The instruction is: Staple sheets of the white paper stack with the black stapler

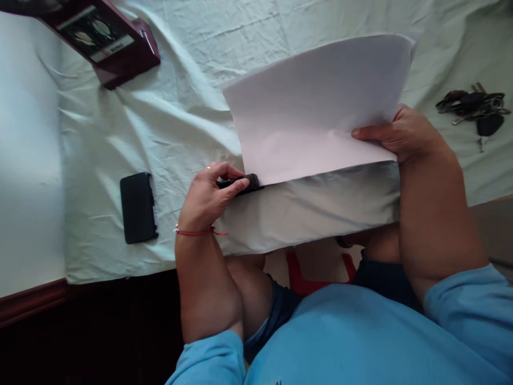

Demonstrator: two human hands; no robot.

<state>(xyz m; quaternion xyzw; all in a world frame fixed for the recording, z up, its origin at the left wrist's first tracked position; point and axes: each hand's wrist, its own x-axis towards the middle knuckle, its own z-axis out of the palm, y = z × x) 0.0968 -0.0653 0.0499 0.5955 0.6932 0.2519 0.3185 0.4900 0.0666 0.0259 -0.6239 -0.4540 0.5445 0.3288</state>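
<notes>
My left hand [214,191] is closed round a small black stapler [251,182], thumb on its near side. The stapler's front end meets the lower left corner of some white paper sheets [316,112]. My right hand [409,133] grips the sheets at their right edge, with the thumb on top and the fingers hidden underneath. The sheets bow upward toward their far edge, over the cloth. How many sheets there are, I cannot tell.
A pale green cloth [192,117] with wrinkles covers the table. On it lie a black flat case [138,207] at left and a bunch of keys [475,107] at right. A dark red glossy object [126,64] with a picture panel stands at the upper left.
</notes>
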